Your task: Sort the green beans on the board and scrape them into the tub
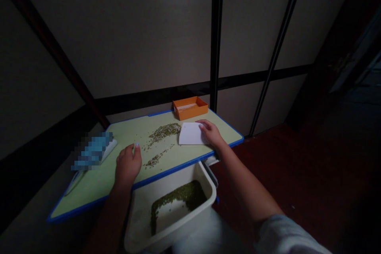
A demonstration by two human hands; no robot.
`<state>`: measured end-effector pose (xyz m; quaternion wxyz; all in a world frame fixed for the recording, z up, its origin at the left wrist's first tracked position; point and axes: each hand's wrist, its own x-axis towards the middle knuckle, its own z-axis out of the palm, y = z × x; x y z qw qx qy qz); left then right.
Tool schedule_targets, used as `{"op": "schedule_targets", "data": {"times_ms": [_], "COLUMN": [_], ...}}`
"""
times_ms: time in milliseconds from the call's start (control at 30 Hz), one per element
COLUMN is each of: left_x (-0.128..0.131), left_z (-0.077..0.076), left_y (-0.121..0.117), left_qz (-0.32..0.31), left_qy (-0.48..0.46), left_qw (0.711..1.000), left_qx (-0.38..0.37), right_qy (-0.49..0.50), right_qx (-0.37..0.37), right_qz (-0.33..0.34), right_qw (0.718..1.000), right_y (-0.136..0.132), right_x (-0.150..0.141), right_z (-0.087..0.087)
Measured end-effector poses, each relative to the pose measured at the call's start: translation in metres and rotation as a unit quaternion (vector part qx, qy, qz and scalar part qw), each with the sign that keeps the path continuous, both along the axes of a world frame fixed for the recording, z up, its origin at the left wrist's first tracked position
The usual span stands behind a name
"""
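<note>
My right hand point(210, 133) is closed on the right end of a white, flat plastic scraper point(192, 134), which is at the right side of a heap of small green and pale grains point(163, 131) on the table point(131, 128). A smaller scatter of the same grains point(155, 160) lies closer to the front edge. Left of it, my left hand point(128, 163) is over the tabletop, thumb apart from the bent fingers, with nothing visible in it.
At the table's back edge stands an orange open box point(190, 108) with pale contents. Below the front edge, a white tub point(210, 190) holds dark green grains. A blurred-out blue item point(94, 151) occupies the left side. Panelled wall point(154, 39) rises behind.
</note>
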<state>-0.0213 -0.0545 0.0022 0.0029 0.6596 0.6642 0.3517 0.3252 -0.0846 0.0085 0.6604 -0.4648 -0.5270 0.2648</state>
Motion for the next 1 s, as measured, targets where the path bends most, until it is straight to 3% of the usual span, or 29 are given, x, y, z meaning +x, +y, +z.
{"op": "schedule_targets", "data": {"times_ms": [233,633,1000], "left_x": [0.001,-0.002,-0.006], "left_z": [0.002,0.005,-0.005], "left_y": [-0.002,-0.006,0.004], "left_qz": [0.001,-0.019,-0.006], "left_qy": [-0.003,-0.003,-0.009], "left_qw": [1.0,1.0,1.0], "left_qx": [0.002,-0.013,0.006], "right_qy": [-0.03,0.011,-0.008], "right_qx": [0.009,0.003,0.014], "right_qz": [-0.009,-0.017,0.011], "right_qw": [0.999,1.0,1.0], "right_y": [0.001,-0.003,-0.007], "right_x": [-0.001,0.0,-0.001], "right_z": [0.001,0.0,0.002]}}
